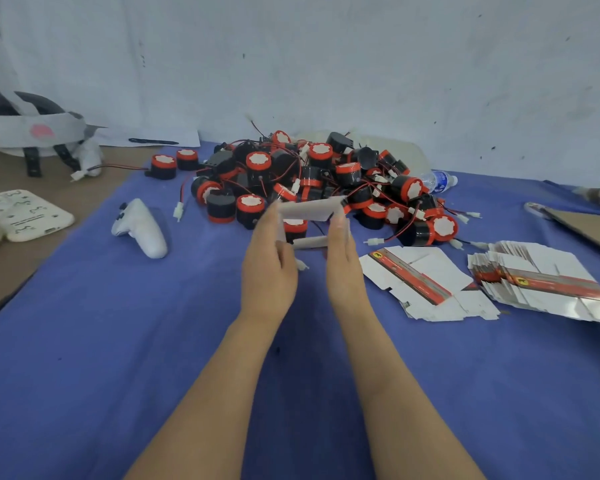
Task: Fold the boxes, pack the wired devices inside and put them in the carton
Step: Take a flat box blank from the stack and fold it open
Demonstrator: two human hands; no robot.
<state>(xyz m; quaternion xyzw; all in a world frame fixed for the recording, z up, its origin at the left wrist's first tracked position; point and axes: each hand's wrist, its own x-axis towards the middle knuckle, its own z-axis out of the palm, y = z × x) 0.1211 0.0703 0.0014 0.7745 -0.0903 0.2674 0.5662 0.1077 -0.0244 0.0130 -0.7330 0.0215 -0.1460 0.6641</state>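
Left hand (269, 271) and right hand (345, 271) are gripping the box (309, 208) between them: probably light, flimsy card, best pinched at its edges.

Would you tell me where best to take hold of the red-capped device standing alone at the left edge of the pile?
Probably round the device's black body, from above: it stands cap up, free at the front and left, while a second device crowds its right and its wire trails off leftward.
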